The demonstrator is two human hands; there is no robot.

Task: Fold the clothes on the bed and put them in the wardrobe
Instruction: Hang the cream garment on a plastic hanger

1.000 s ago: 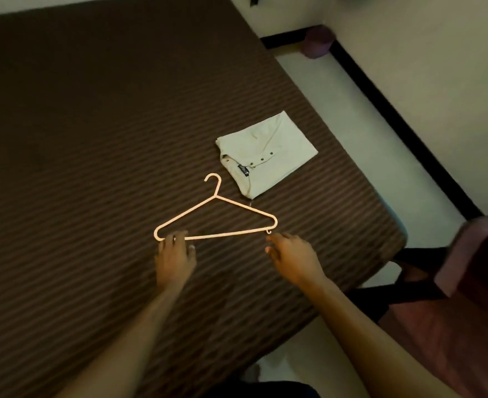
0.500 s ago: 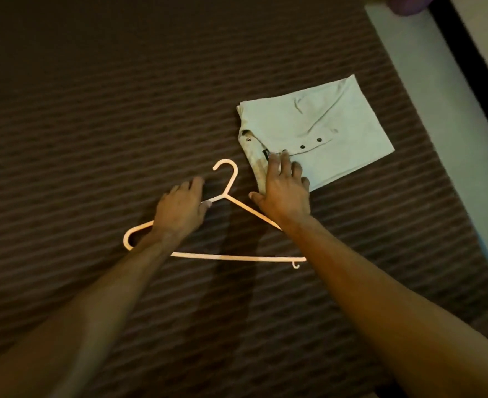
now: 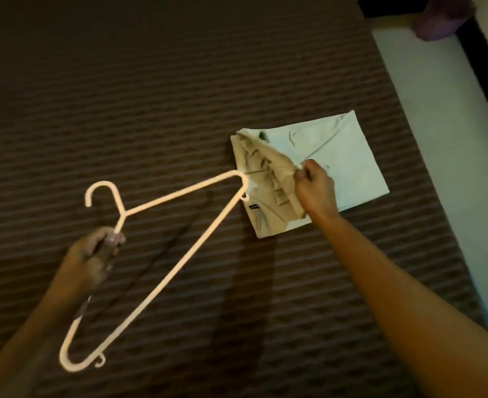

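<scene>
A folded pale shirt (image 3: pixel 340 156) lies on the brown striped bed (image 3: pixel 151 81), right of centre. My right hand (image 3: pixel 313 188) pinches the shirt's top layer near the collar and lifts it, showing the inner folds and a dark label. My left hand (image 3: pixel 93 254) grips a pale plastic hanger (image 3: pixel 179 254) near its neck and holds it above the bed. One shoulder tip of the hanger touches the shirt's collar edge; its hook points up and left.
The bed's right edge runs along a pale floor strip (image 3: pixel 438 139) with a dark skirting line. A purple object (image 3: pixel 441 18) sits on the floor at the top right corner.
My left hand has picked the hanger up off the bed and swung its tip to the shirt. My right hand has gone from lying flat on the collar to pinching and lifting the fabric.
</scene>
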